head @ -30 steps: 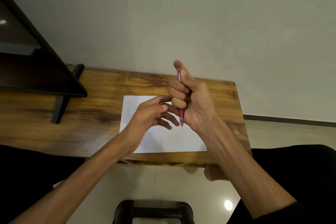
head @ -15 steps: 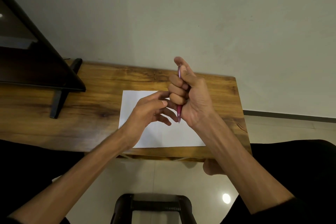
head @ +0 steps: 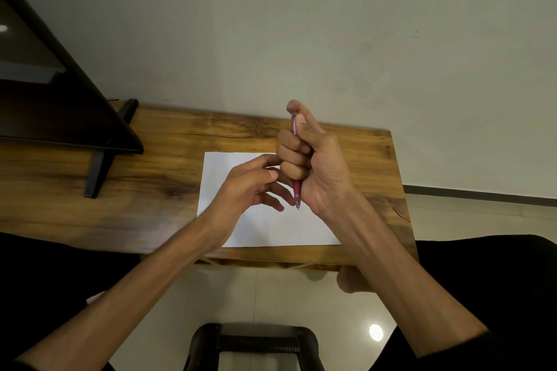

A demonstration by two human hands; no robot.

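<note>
Readying a pen (head: 297, 191) over paper (head: 271, 226)
Above the wooden table (head: 150, 190), the right hand (head: 319, 166) is fisting the pen upright, thumb pressing its top as if clicking it; the left hand (head: 244, 190) is hovering by its tip, fingers loose, holding nothing.

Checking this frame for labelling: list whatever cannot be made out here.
Slim pink pen: head view, mid-barrel hidden by the right hand; tip state too small.
White paper sheet: head view, centre covered by the left hand.
Black flat screen: head view, cut off by the left edge.
</note>
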